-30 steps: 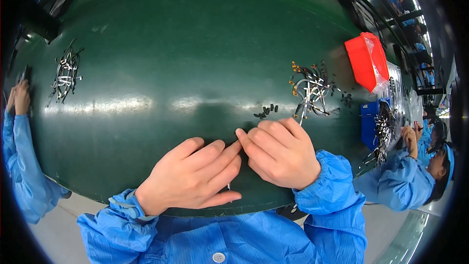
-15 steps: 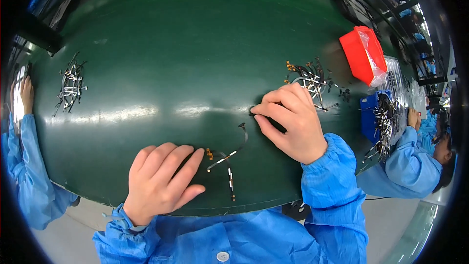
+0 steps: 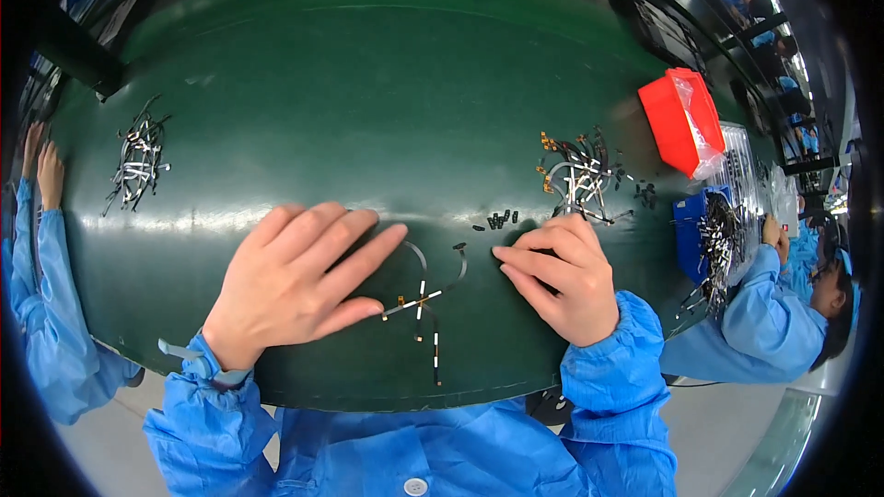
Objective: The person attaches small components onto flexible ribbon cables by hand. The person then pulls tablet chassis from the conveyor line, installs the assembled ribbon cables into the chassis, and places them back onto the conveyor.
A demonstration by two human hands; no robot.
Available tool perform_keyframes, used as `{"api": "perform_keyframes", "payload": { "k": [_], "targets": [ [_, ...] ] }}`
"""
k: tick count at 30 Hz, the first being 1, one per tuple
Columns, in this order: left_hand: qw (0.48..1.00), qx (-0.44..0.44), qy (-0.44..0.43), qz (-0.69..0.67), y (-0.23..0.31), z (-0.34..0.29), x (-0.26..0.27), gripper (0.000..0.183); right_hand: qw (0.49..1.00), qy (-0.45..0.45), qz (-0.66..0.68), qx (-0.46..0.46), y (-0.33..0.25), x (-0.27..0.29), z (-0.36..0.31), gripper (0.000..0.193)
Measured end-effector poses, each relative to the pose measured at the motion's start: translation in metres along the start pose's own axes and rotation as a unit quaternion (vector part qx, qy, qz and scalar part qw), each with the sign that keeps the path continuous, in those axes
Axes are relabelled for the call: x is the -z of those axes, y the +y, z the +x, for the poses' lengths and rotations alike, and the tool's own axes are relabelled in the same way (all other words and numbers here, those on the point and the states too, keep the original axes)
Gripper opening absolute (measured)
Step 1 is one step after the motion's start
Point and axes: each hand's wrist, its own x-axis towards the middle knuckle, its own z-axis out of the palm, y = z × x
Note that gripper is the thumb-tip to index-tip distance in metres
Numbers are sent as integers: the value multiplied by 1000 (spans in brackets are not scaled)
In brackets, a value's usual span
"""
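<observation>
Several thin dark flex cables (image 3: 429, 294) with white sections lie crossed on the green table between my hands. One of them curves up to a small black connector (image 3: 459, 247). My left hand (image 3: 299, 281) is open over the left ends of these cables, fingers spread and palm down. Its fingertips cover part of one cable. To their right, my right hand (image 3: 566, 281) has thumb and forefinger drawn together; whatever is between the tips is too small to make out. Just beyond it lies a short row of tiny black pieces (image 3: 502, 219).
A pile of flex cables (image 3: 585, 175) with orange ends lies beyond my right hand, another pile (image 3: 138, 161) at far left. At right stand a red bin (image 3: 665, 120) and a blue bin (image 3: 689, 230) of cables. Co-workers' arms (image 3: 55, 285) show on both sides.
My right hand has come nearer to me, uncovering the row of tiny black pieces. The left hand has moved up and right, and another curved cable now shows beside its fingertips.
</observation>
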Motion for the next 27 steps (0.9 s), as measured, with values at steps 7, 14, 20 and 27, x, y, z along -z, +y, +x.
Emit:
{"api": "perform_keyframes", "payload": {
  "k": [7, 14, 20, 27],
  "targets": [
    [999, 2, 38, -31, 54, -12, 9, 45, 997, 59, 11, -44, 5, 12, -4, 26],
    [999, 29, 13, -29, 54, -4, 4, 39, 999, 17, -20, 37, 6, -5, 3, 18],
    [999, 44, 13, -13, 41, 2, -11, 47, 992, 10, -116, -58, -16, -15, 3, 19],
    [999, 26, 8, -20, 35, -2, -13, 48, 996, -60, -47, 54, 6, 17, 10, 19]
  ]
}}
